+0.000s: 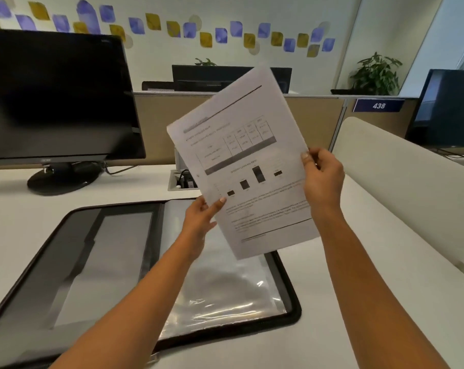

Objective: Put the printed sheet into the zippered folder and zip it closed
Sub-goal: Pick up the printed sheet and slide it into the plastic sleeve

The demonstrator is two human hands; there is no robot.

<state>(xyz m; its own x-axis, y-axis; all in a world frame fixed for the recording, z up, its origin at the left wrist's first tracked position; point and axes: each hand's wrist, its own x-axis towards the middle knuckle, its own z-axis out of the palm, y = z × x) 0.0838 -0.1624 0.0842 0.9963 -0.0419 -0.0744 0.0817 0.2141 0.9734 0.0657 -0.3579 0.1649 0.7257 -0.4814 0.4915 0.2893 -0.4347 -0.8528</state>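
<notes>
The printed sheet, white with a table, a bar chart and text, is held up in the air, tilted, above the desk. My left hand pinches its lower left edge. My right hand grips its right edge. Below it the zippered folder lies open flat on the white desk, black-edged, with dark pockets on the left half and clear plastic sleeves on the right half. My forearms cross over the folder's right half and hide part of it.
A black monitor on a round stand is at the left rear. A cable port sits in the desk behind the sheet. A cream curved divider borders the right side. Another monitor stands far right.
</notes>
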